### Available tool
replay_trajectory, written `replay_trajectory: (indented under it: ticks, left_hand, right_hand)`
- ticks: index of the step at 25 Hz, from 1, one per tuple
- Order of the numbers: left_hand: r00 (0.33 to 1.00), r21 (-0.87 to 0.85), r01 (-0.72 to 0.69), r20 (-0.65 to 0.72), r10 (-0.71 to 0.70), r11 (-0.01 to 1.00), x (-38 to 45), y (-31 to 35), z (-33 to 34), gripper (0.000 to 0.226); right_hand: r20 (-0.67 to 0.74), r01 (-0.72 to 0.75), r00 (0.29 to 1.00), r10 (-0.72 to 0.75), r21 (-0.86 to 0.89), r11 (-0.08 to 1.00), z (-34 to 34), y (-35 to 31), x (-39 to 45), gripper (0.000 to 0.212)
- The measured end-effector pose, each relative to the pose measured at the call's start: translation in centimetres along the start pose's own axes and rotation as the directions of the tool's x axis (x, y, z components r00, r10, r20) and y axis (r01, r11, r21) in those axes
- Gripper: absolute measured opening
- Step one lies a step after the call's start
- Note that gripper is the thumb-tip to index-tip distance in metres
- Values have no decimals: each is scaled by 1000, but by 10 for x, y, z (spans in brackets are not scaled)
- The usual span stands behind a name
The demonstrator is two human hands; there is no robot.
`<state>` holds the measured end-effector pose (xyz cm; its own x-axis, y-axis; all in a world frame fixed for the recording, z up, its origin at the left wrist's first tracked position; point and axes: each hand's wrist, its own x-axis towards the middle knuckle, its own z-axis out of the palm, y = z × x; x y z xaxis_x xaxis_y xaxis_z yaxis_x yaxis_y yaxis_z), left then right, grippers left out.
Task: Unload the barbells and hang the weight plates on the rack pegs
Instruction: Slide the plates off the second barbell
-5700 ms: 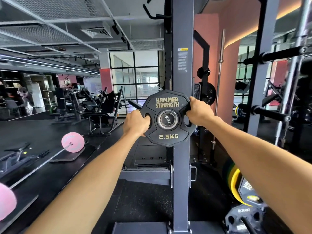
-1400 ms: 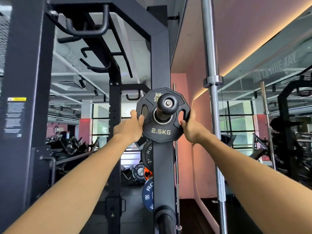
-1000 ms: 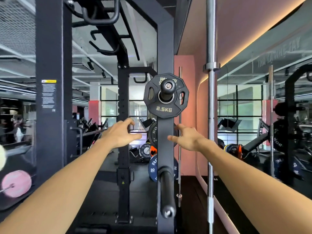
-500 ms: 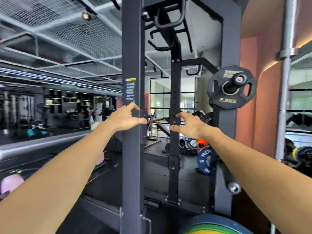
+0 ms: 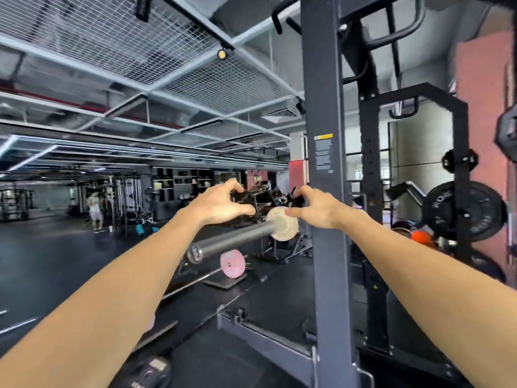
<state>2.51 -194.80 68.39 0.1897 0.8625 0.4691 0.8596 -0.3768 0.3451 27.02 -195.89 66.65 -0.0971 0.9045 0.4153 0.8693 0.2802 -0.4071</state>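
A racked barbell sleeve points toward me at chest height, with a small cream weight plate on it beside the black rack upright. My left hand and my right hand hover on either side of that cream plate, fingers spread, holding nothing. The black 2.5 kg plate hangs on its peg at the right edge, mostly cut off. A large black plate hangs on a farther upright.
A second barbell with a pink plate lies on the floor beyond. An orange plate sits low at the right. The rack's base beam crosses the floor in front of me. A person stands far off left.
Both hands let go of the 2.5 kg plate, which stays on the peg. The view has swung left, and my hands now reach around the cream plate on the racked bar.
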Motion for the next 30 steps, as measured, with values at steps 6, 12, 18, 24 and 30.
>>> replay_trajectory:
  ticks: [6,12,18,24,30]
  left_hand:
    - [997,-19,71,-1,-71,997,-7,-99,-32,65]
    - [996,-69,84,-35,-86,994,20,-158,-34,64]
    - [1000,-79,17,7,-16,997,97,-168,6,65]
    - [992,-173,-80,86,96,982,169,-160,64,63]
    - [966,-283,-153,160,203,947,226,-153,122,62]
  right_hand:
    - [59,44,997,-48,61,997,62,-73,45,65]
    - [80,39,996,-46,90,995,102,-88,93,62]
    - [43,-32,999,28,107,994,114,-48,143,65]
    - [8,-182,983,182,21,983,118,9,166,71]
    - [-50,-358,933,355,-62,932,124,58,171,67]
